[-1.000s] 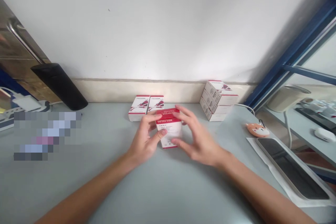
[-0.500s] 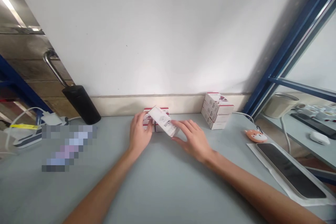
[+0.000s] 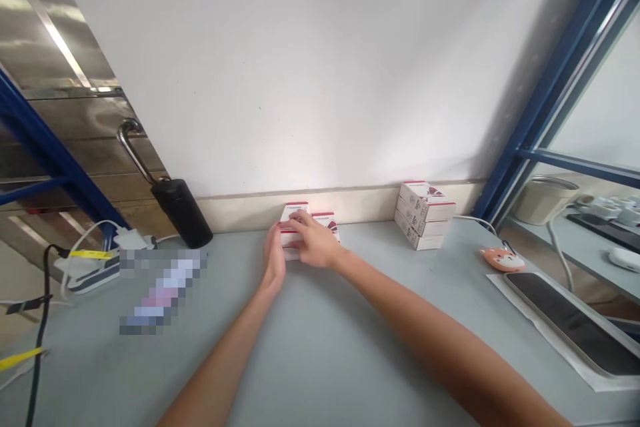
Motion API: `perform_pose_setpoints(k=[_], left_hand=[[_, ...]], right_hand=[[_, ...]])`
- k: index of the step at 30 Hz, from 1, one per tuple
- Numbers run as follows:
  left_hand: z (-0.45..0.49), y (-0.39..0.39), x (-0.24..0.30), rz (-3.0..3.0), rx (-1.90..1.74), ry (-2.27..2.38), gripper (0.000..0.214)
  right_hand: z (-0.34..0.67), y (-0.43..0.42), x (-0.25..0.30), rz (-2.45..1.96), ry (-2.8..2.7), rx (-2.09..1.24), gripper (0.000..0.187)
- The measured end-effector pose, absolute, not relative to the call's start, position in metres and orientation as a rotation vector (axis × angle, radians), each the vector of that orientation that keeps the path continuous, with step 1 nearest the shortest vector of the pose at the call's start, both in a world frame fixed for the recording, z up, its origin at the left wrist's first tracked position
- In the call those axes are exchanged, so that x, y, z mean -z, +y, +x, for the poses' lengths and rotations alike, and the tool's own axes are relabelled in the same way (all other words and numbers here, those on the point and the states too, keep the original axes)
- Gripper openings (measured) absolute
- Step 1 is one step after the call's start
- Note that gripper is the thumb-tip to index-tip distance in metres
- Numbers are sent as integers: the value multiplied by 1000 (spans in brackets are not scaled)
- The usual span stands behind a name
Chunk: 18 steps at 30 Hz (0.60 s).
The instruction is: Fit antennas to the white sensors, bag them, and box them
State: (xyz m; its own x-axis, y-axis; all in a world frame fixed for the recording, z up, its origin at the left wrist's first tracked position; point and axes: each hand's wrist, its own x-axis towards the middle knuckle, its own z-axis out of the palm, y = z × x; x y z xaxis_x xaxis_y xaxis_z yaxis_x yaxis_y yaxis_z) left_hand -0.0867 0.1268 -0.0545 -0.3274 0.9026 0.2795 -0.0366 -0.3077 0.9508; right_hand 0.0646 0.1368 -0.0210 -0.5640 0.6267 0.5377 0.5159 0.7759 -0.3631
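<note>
Both hands have slid to the back of the bench (image 3: 400,283), and the white-and-red carton (image 3: 292,253) they were tilting has come down out of the air to sit low against the cartons there. On my screen it's mostly covered. The right hand (image 3: 314,241) lies over its top with the fingers curled down, while the left hand (image 3: 273,260) stands on edge at its left side, nearly closed against it (how firmly either one holds, I can't tell from here). A second carton (image 3: 329,225) shows just past the right fingers, near the wall. Toward the bench's right corner stand a stack of matching cartons (image 3: 424,215), an orange fox-shaped trinket (image 3: 503,259), and a dark tablet (image 3: 575,327) on a white sheet (image 3: 590,379). Toward the left edge sit a black cylinder (image 3: 183,213) and a power strip (image 3: 93,270).
</note>
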Motion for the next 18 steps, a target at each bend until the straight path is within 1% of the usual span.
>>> perform_pose_setpoints(k=[4,7,9,11,13,14,16,18], left_hand=[[-85,126,60,1359,-1662,1194,50],[-87,127,59,1472,-1594,1139,52],[-87,129,58,1517,-1578,1148,46],[-85,132,60,1557,-1578,1167,41],[-83,135,63,1594,-1581,1175,43],[-83,137,65,1608,-1579,1181,46],[-82,139,68,1617,-1558,1206,63],[-82,140,69,1611,-1538,1240,75]], right_hand=[[69,144,25,-847,-2302,-202,58],[62,137,21,-880,-2308,-143,67],[61,128,15,-909,-2299,-84,73],[72,115,8,-920,-2280,-27,76],[100,101,-1,-944,-2221,23,70],[121,94,-5,-980,-2163,46,63],[169,82,-13,-1122,-1966,94,53],[221,75,-21,-1289,-1718,130,50]])
